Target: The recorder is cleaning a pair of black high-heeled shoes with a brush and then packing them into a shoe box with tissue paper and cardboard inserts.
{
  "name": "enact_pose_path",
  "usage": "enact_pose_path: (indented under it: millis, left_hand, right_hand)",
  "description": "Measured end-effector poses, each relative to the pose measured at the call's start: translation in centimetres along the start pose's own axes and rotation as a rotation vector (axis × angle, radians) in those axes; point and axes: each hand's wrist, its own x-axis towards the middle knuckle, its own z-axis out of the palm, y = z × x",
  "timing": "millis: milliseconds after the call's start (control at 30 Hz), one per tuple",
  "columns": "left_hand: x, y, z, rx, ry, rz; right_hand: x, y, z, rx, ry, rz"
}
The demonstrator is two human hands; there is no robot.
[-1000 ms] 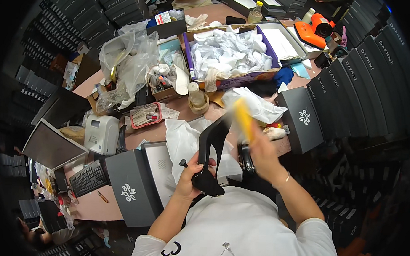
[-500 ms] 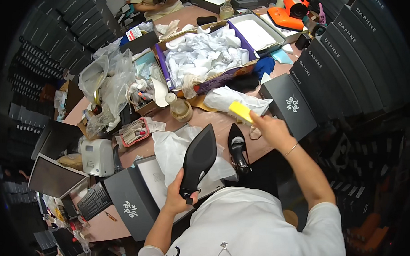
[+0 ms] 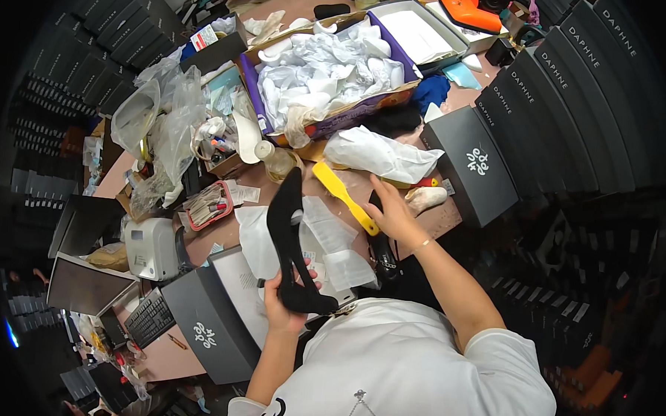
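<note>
Head view: left hand (image 3: pixel 286 317) grips shoe (image 3: pixel 279 217), right hand (image 3: pixel 399 217) splays beside brush (image 3: pixel 337 190); slackening could drop shoe at edge of desk (image 3: pixel 440 221).

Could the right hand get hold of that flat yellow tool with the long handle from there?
Probably yes: the open right hand is close beside the flat yellow tool's handle, with nothing apparent between them. The black high-heeled shoe is off to the left.
</note>
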Motion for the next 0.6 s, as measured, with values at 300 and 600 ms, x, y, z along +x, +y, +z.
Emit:
enact_pose_path:
  millis: [300,600]
  left_hand:
    - [1.3,-2.5,-0.5,0.111,-0.015,-0.106]
    - [1.5,-2.7,-2.3,0.009,0.108,-0.179]
  right_hand:
    - [-7.7,2.4,0.9,-0.282,-0.643,0.346]
    - [-9.1,0.9,-3.5,-0.078,-0.546,0.391]
